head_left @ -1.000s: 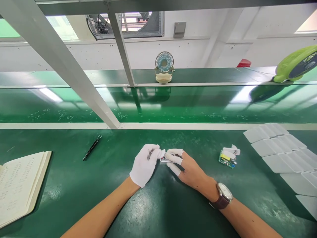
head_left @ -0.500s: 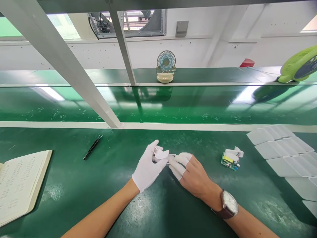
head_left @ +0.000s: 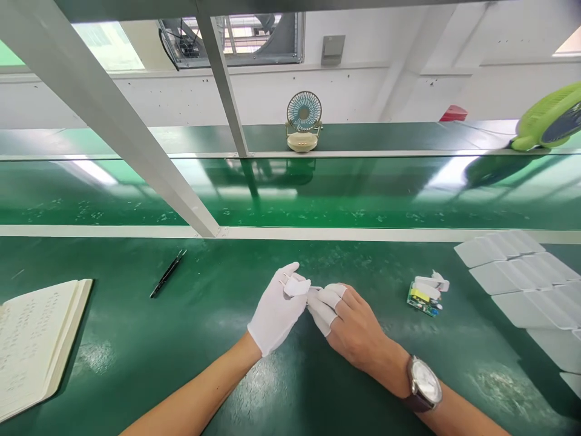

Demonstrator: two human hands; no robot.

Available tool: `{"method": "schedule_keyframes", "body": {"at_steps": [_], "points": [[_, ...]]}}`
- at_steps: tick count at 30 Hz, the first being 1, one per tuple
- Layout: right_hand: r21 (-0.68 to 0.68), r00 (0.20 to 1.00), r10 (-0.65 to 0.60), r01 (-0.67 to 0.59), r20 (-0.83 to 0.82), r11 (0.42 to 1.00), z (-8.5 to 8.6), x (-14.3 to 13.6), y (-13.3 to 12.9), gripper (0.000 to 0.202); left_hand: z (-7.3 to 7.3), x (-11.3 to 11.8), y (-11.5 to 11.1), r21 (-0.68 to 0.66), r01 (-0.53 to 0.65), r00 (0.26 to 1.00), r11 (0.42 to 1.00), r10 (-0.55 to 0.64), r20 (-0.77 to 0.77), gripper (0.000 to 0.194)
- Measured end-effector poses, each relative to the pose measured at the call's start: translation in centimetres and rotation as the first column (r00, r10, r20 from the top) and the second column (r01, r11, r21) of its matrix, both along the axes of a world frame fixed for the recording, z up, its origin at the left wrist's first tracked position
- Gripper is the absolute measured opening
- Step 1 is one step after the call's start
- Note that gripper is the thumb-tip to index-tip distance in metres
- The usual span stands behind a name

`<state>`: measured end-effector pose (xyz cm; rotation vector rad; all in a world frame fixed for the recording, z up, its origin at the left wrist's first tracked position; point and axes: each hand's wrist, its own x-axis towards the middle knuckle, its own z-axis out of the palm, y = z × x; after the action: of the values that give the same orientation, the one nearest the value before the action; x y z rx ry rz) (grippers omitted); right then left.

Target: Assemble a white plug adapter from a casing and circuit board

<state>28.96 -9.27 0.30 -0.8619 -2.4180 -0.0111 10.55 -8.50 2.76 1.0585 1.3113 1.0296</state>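
Note:
My left hand [head_left: 278, 312], in a white glove, is closed on a small white plastic plug piece [head_left: 298, 287]. Thin metal prongs stick out at its left side. My right hand [head_left: 347, 318], with white finger cots on several fingers and a watch on the wrist, meets it from the right. Its fingers are pinched at the right end of the same piece, where a thin greyish edge shows. Exactly what lies between those fingertips is hidden. Apart from both hands, a green circuit board [head_left: 425, 297] with white plastic parts and a yellow component lies to the right.
Stacked translucent trays [head_left: 512, 278] stand at the right. On the left are a black pen [head_left: 167, 274] and an open notebook [head_left: 40, 339]. A slanting white post [head_left: 149, 145] meets the table's back edge. A small fan [head_left: 304, 118] and a green fan [head_left: 549, 118] stand on the shelf behind.
The white piece has turned a little in my hands and less of its grey edge shows. My left hand's fingers have shifted slightly. The whole view has moved a little.

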Motion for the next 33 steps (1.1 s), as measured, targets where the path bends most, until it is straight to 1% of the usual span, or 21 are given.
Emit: {"method": "schedule_keyframes", "body": {"at_steps": [2,4,6,7,8,9,10,11,13,14,15,16,17,18,20,23,26,28,30,33], "points": [[-0.066,0.996,-0.067,0.063,-0.053,0.996,-0.2,-0.1,0.2,0.036,-0.5,-0.3,-0.1,0.019,0.025,1.000,0.999,-0.026,0.016,0.054],[-0.188,0.987,-0.109,0.086,-0.118,0.978,-0.4,-0.3,0.3,0.033,-0.9,-0.8,-0.3,0.026,0.063,0.997,0.998,-0.064,0.039,0.056],[-0.332,0.973,-0.099,0.024,-0.209,0.943,-0.6,-0.4,0.5,0.034,-1.1,-1.3,-0.3,0.037,0.094,0.995,0.995,-0.095,0.025,0.057],[-0.398,0.958,-0.098,-0.019,-0.270,0.917,-0.7,-0.4,0.6,0.035,-1.1,-1.5,-0.4,0.050,0.110,0.994,0.993,-0.110,-0.009,0.055],[-0.468,0.933,-0.118,-0.059,-0.340,0.882,-0.7,-0.5,0.7,0.035,-1.1,-1.6,-0.5,0.068,0.131,0.990,0.989,-0.127,-0.056,0.054],[-0.534,0.888,-0.169,-0.097,-0.427,0.840,-0.8,-0.5,0.8,0.034,-1.1,-1.7,-0.6,0.089,0.146,0.985,0.985,-0.136,-0.109,0.054],[-0.598,0.822,-0.242,-0.142,-0.515,0.789,-0.8,-0.6,0.9,0.034,-1.0,-1.7,-0.8,0.112,0.153,0.977,0.982,-0.133,-0.169,0.058],[-0.657,0.740,-0.324,-0.206,-0.590,0.725,-0.8,-0.7,0.9,0.034,-1.0,-1.6,-1.0,0.137,0.157,0.965,0.978,-0.122,-0.234,0.066],[-0.739,0.587,-0.474,-0.370,-0.656,0.563,-0.5,-0.8,1.0,0.039,-1.0,-1.2,-1.6,0.192,0.158,0.930,0.969,-0.080,-0.358,0.083],[-0.759,0.545,-0.528,-0.446,-0.651,0.475,-0.4,-0.9,0.9,0.042,-1.0,-1.0,-1.9,0.222,0.156,0.913,0.962,-0.055,-0.405,0.087],[-0.770,0.531,-0.563,-0.506,-0.633,0.389,-0.1,-0.9,0.9,0.044,-1.1,-0.7,-2.1,0.250,0.162,0.897,0.955,-0.037,-0.440,0.086],[-0.774,0.536,-0.579,-0.551,-0.615,0.312,0.0,-0.9,0.8,0.046,-1.1,-0.5,-2.4,0.272,0.169,0.889,0.947,-0.027,-0.458,0.082],[-0.772,0.544,-0.583,-0.581,-0.604,0.258,0.2,-0.9,0.8,0.047,-1.2,-0.3,-2.5,0.290,0.170,0.885,0.942,-0.017,-0.465,0.078],[-0.769,0.555,-0.576,-0.598,-0.601,0.227,0.3,-0.9,0.7,0.046,-1.1,-0.1,-2.6,0.301,0.166,0.884,0.939,-0.007,-0.467,0.076],[-0.777,0.588,-0.547,-0.595,-0.595,0.206,0.2,-0.8,0.6,0.044,-1.0,0.0,-2.7,0.305,0.155,0.885,0.940,0.005,-0.465,0.075],[-0.808,0.648,-0.500,-0.549,-0.574,0.216,-0.3,-0.7,0.5,0.043,-0.7,0.0,-2.7,0.301,0.139,0.891,0.944,0.014,-0.455,0.077],[-0.831,0.688,-0.471,-0.503,-0.551,0.237,-0.7,-0.6,0.5,0.044,-0.6,-0.1,-2.8,0.323,0.150,0.895,0.934,0.011,-0.445,0.072],[-0.839,0.703,-0.461,-0.483,-0.541,0.250,-0.8,-0.5,0.5,0.043,-0.6,-0.1,-2.8,0.358,0.172,0.896,0.918,0.005,-0.443,0.063],[-0.831,0.699,-0.452,-0.492,-0.554,0.257,-0.7,-0.5,0.4,0.041,-0.6,-0.1,-2.8,0.395,0.192,0.896,0.898,0.003,-0.444,0.055],[-0.822,0.698,-0.435,-0.505,-0.569,0.264,-0.4,-0.6,0.4,0.040,-0.3,0.0,-2.8,0.399,0.240,0.880,0.885,-0.025,-0.475,0.051]]}}
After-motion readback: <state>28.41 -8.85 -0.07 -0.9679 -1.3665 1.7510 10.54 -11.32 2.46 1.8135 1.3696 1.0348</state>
